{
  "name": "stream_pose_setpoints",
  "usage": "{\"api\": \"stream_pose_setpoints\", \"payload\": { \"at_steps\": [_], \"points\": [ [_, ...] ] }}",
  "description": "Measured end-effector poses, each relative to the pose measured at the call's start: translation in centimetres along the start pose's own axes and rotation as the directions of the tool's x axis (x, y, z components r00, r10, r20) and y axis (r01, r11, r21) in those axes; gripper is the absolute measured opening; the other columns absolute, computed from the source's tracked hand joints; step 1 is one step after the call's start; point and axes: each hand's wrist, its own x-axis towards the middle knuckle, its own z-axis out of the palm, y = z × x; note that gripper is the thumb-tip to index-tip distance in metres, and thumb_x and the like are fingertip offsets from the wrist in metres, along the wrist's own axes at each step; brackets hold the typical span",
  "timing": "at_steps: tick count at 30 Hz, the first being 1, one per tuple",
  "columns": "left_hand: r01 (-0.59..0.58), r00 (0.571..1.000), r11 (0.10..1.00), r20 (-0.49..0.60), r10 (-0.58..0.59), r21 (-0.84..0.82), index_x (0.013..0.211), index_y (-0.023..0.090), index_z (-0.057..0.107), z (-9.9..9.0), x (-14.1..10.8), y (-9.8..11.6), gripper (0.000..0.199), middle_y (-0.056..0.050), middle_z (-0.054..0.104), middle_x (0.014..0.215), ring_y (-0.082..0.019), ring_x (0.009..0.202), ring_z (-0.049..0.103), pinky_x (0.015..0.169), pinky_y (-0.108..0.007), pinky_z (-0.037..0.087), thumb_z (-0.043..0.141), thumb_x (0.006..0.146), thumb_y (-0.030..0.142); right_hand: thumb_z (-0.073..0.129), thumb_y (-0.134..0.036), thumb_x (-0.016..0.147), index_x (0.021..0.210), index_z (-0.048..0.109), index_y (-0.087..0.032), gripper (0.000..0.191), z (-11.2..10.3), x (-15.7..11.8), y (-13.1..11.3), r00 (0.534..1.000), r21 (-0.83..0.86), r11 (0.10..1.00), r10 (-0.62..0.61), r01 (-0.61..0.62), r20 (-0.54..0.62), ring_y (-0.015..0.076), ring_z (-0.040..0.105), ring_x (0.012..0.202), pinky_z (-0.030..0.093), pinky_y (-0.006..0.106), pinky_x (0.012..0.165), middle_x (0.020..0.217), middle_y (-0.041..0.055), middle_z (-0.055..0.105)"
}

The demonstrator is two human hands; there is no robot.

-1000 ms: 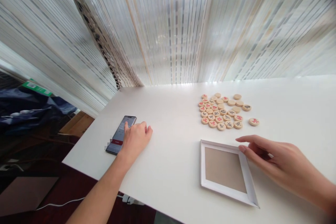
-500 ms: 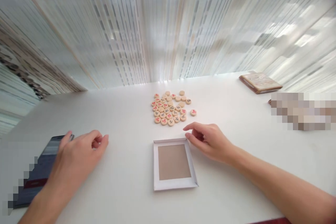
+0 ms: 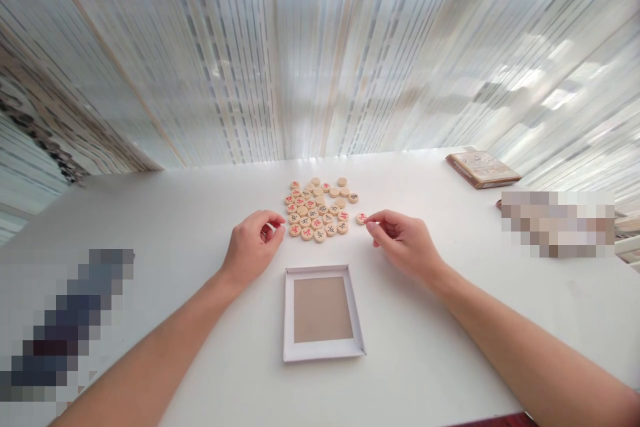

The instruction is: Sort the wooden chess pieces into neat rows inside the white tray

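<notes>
Several round wooden pieces (image 3: 317,223) with red or black characters lie in a flat cluster on the white table; some show blank faces. My left hand (image 3: 256,240) is just left of the cluster, its fingers curled with a gap between thumb and index finger and nothing held. On the right, a lone red-marked piece (image 3: 361,218) lies apart from the cluster, and the fingertips of my right hand (image 3: 400,237) are at its right edge, apart and not closed round it. Nearer to me is a shallow white box (image 3: 289,317) with a brown inside bottom.
At the back right lies a flat brown-edged box (image 3: 484,169), with a blurred-out object (image 3: 557,223) in front of it. Another blurred-out dark object (image 3: 70,327) is at the left. A striped curtain (image 3: 300,53) hangs behind the table (image 3: 200,207).
My left hand has moved right and forward, from the dark object to the cluster's left side. My right hand has moved forward to the lone piece. The view has shifted slightly.
</notes>
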Motion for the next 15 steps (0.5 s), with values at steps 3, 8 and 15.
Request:
{"api": "stream_pose_setpoints", "payload": {
  "at_steps": [3, 8, 15],
  "points": [
    [-0.014, 1.0, 1.0, -0.007, 0.014, -0.026, 0.091, 0.02, 0.073, 0.21, -0.42, -0.57, 0.012, -0.003, 0.076, 0.088, -0.015, 0.066, 0.063, 0.065, -0.028, 0.051, 0.063, 0.092, 0.028, 0.062, -0.044, 0.099, 0.092, 0.075, -0.019, 0.028, -0.06, 0.13, 0.24, 0.999, 0.008, 0.999, 0.032, -0.032, 0.0, 0.0153, 0.056, 0.055, 0.041, 0.028, 0.057, 0.059, -0.0009, 0.063],
    [-0.044, 0.998, 0.997, 0.032, 0.046, -0.06, 0.094, 0.021, 0.076, 0.14, -0.71, -0.55, 0.014, -0.003, 0.077, 0.092, -0.014, 0.065, 0.062, 0.066, -0.028, 0.051, 0.063, 0.092, 0.025, 0.064, -0.046, 0.098, 0.092, 0.075, -0.018, 0.031, -0.12, 0.26, 0.58, 0.997, 0.014, 0.997, 0.072, -0.072, 0.012, 0.015, 0.055, 0.054, 0.041, 0.027, 0.055, 0.06, -0.0005, 0.063],
    [-0.016, 0.998, 0.996, 0.054, 0.021, -0.086, 0.093, 0.021, 0.076, 0.43, -0.58, -0.85, 0.013, -0.003, 0.078, 0.093, -0.015, 0.065, 0.062, 0.067, -0.029, 0.052, 0.064, 0.092, 0.027, 0.062, -0.05, 0.099, 0.095, 0.077, -0.016, 0.037, 0.05, 0.04, 0.44, 0.996, 0.024, 0.995, 0.095, -0.095, -0.001, 0.0164, 0.06, 0.056, 0.043, 0.027, 0.054, 0.063, 0.003, 0.068]
  ]
}}
